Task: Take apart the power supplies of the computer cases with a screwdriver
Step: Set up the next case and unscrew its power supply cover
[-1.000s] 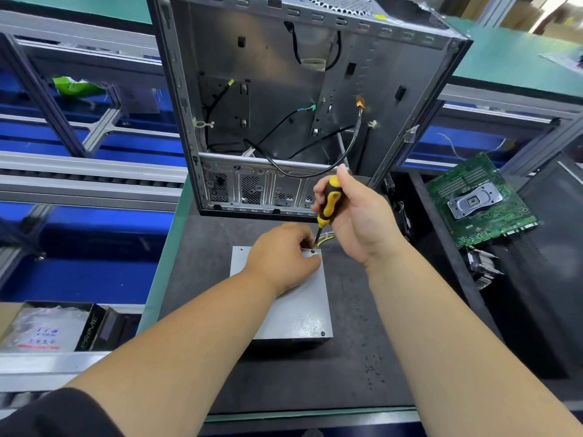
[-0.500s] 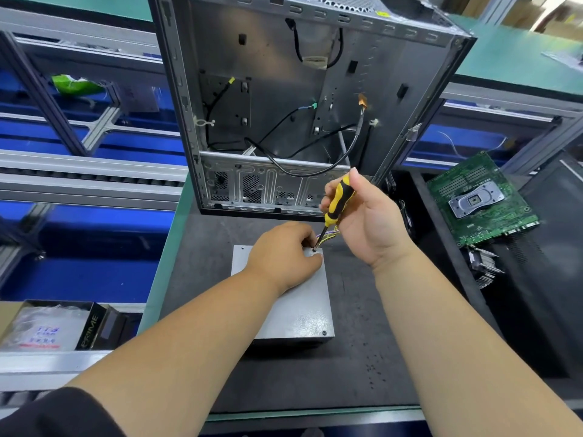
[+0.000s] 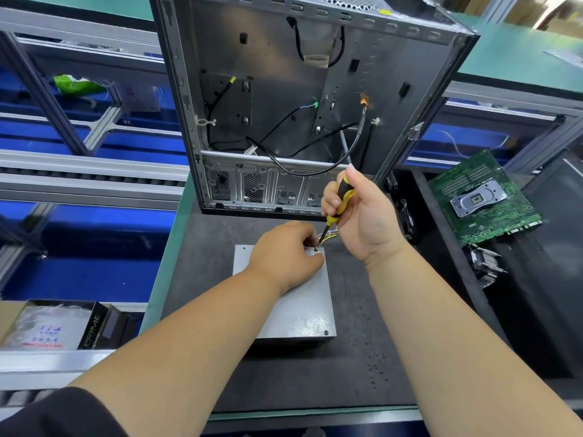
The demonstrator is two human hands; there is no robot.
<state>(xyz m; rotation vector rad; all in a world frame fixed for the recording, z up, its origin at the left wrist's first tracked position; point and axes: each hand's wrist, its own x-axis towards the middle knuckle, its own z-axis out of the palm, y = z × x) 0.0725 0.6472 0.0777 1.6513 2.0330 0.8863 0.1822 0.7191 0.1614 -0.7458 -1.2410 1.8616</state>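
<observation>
Power supply lid: far-right corner screw under the driver.

The power supply (image 3: 293, 307), a flat grey sheet-metal box with a matt, lightly speckled lid, lies on the dark mat (image 3: 362, 357) at 6 o'clock of the open computer case (image 3: 299, 99). The right hand (image 3: 362, 216) curls round the yellow-and-black screwdriver (image 3: 339, 203), its tip set at the lid's 1 o'clock corner. The left hand (image 3: 287, 250) rests on the lid, fingers curled at that corner beside the tip; whether they pinch anything cannot be told. To do this step well, I judge the shaft should stand square to the screw head under firm downward pressure, the left hand keeping the box from sliding. A dark screw (image 3: 326, 333) sits at the lid's 5 o'clock corner. Coloured wires (image 3: 328, 235) leave the box's far edge. A green circuit board (image 3: 482, 200) lies at 3 o'clock.
</observation>
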